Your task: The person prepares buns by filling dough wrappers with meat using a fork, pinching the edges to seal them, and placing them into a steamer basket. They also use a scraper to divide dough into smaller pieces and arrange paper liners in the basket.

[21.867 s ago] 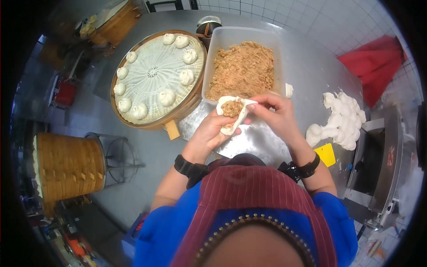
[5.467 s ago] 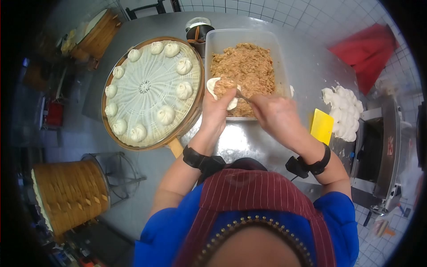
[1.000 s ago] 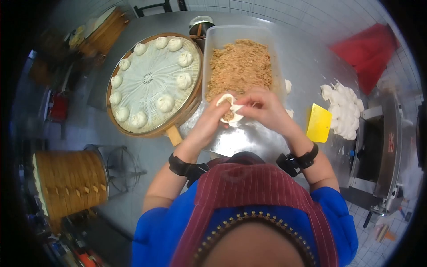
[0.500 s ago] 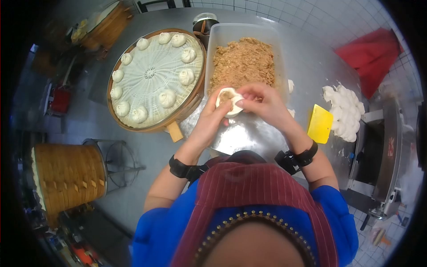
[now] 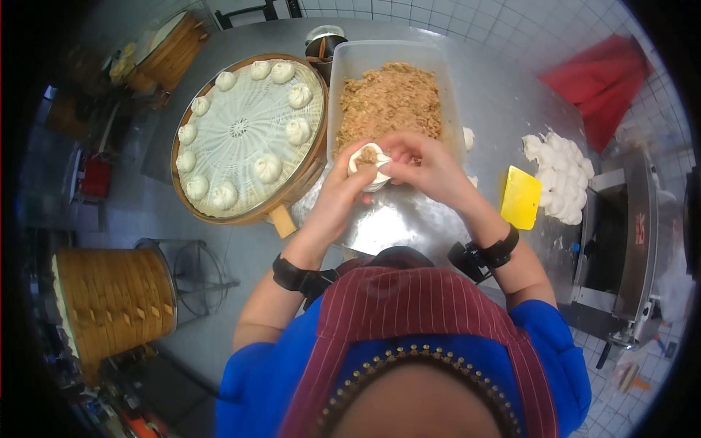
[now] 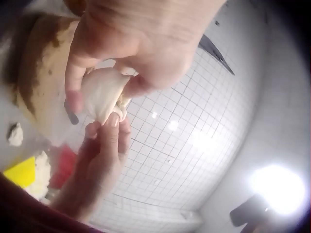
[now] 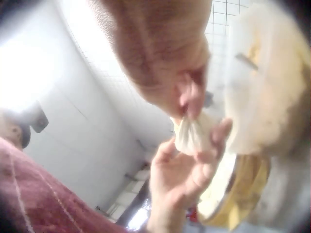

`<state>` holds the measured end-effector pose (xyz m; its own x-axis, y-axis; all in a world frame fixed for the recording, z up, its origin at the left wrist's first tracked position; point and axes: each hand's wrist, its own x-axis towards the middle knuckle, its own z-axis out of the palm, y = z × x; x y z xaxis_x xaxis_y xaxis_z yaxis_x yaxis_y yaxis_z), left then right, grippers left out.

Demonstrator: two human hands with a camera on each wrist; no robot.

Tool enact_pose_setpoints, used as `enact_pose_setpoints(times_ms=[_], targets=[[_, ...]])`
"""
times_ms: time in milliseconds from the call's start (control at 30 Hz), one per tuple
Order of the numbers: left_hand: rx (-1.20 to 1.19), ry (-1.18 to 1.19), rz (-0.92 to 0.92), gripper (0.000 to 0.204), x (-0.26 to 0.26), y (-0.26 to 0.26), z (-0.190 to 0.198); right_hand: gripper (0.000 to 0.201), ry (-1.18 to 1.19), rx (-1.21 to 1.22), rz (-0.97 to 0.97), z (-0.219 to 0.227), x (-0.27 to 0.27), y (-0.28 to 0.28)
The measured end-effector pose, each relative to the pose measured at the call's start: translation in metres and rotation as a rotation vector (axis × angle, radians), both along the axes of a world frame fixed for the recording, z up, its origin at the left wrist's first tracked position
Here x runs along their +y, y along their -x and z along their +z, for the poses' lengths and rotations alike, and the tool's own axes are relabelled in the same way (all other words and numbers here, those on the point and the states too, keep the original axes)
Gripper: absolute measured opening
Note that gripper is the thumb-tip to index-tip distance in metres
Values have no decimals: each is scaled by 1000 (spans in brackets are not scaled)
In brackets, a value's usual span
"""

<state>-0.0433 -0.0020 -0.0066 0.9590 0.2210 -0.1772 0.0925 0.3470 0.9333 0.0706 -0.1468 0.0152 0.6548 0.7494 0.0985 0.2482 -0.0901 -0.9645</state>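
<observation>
In the head view a filled bun [image 5: 369,155] of white dough sits in my left hand [image 5: 337,197], its meat filling showing through the top opening. The left fingers curl round its side, with the thumb at the opening. My right hand [image 5: 431,171] pinches the dough edge between thumb and fingers. Pleats run up to that pinch on the bun [image 7: 192,136] in the right wrist view. From the left wrist camera, the smooth side of the bun [image 6: 104,92] shows under the left hand. Both hands are close to the near end of the filling tub [image 5: 454,131].
A round bamboo steamer [image 5: 241,157] stands left of the tub, with several pleated buns near its rim. To the right lie a yellow scraper [image 5: 521,197] and a heap of dough pieces [image 5: 562,175]. Stacked steamers [image 5: 113,292] stand lower left, a machine [image 5: 621,248] at right.
Earlier my right hand spread filling on the wrapper with a metal tool. Over the last second the dough edge has been gathered into pleats and the opening has narrowed.
</observation>
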Motion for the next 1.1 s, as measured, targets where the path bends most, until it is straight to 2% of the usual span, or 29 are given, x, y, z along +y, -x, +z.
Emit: enact_pose_setpoints(times_ms=[67, 167, 300, 367, 467, 500, 533, 600, 667, 700, 767, 800, 867, 900, 933, 1000, 1067, 1100], targets=[[18, -83, -20, 46, 1, -1, 0, 17, 10, -208, 82, 3, 0, 0], [132, -182, -240, 47, 4, -2, 1, 16, 21, -200, 72, 15, -3, 4], [73, -159, -241, 49, 3, -4, 1, 16, 72, -51, 95, 8, -2, 2], [147, 146, -99, 48, -1, -1, 21, 18, 31, -206, 112, 2, -6, 3], [53, 262, -86, 46, 1, -1, 13, 16, 54, -89, 31, 11, -12, 8], [68, 161, -74, 42, -4, -2, 13, 16, 54, -87, 30, 11, -14, 9], [68, 159, -74, 42, -8, -5, 12, 15, 34, -169, 43, 12, -15, 10], [101, -164, -108, 40, -15, -7, 6, 13, 7, -251, 55, 12, -20, 9], [101, -232, -152, 38, -22, -5, 6, 12, -63, -510, 107, 12, -31, 8], [88, -300, -200, 38, -28, -6, 7, 12, -62, -502, 104, 13, -35, 11], [123, -419, -292, 39, -35, -7, 10, 14, -10, -250, 98, 17, -42, 13], [126, -420, -289, 39, -35, -5, 9, 14, -12, -248, 101, 13, -48, 12], [77, -237, -236, 39, -38, -3, 6, 13, 14, -403, 158, 2, -59, 8], [137, 10, -145, 37, -46, -1, 23, 13, 8, -401, 169, 4, -65, 7], [136, 6, -125, 37, -49, 0, 23, 14, 21, -331, 125, 9, -70, 10], [108, 192, -138, 41, -48, 4, 20, 14, 1, -277, 124, 14, -67, 14], [163, -36, -66, 49, -50, 8, 3, 15, 8, -180, 135, 15, -61, 21], [222, -125, -77, 51, -49, 11, 9, 20, 52, -257, 187, 15, -59, 23]])
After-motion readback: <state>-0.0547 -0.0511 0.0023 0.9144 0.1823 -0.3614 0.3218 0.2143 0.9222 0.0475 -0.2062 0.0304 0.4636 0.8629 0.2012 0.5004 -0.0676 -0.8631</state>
